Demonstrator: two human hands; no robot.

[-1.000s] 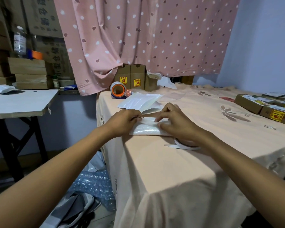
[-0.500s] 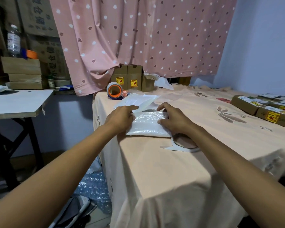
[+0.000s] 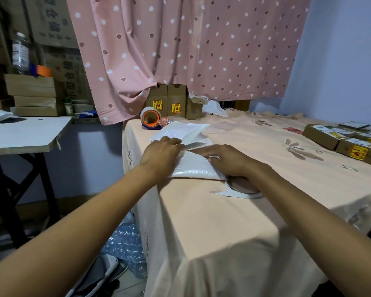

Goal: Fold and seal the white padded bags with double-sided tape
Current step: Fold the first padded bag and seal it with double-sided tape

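While both arms reach forward, left hand (image 3: 162, 154), right hand (image 3: 227, 160), grips spread flat on padded bag (image 3: 193, 167).

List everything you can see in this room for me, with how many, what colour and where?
padded bag: one, white, under both hands
bag stack: count unclear, white, just behind it
double-sided tape roll: one, white, beside the right wrist
packing tape roll: one, orange core, table's far left corner
upright cartons: at least two, brown, against the curtain
flat boxes: several, brown, far right
curtain: one, pink, dotted
tablecloth: one, peach
side table: one, pale, left
bottle: one, clear, on left boxes
left hand: pressing the bag
right hand: pressing the bag
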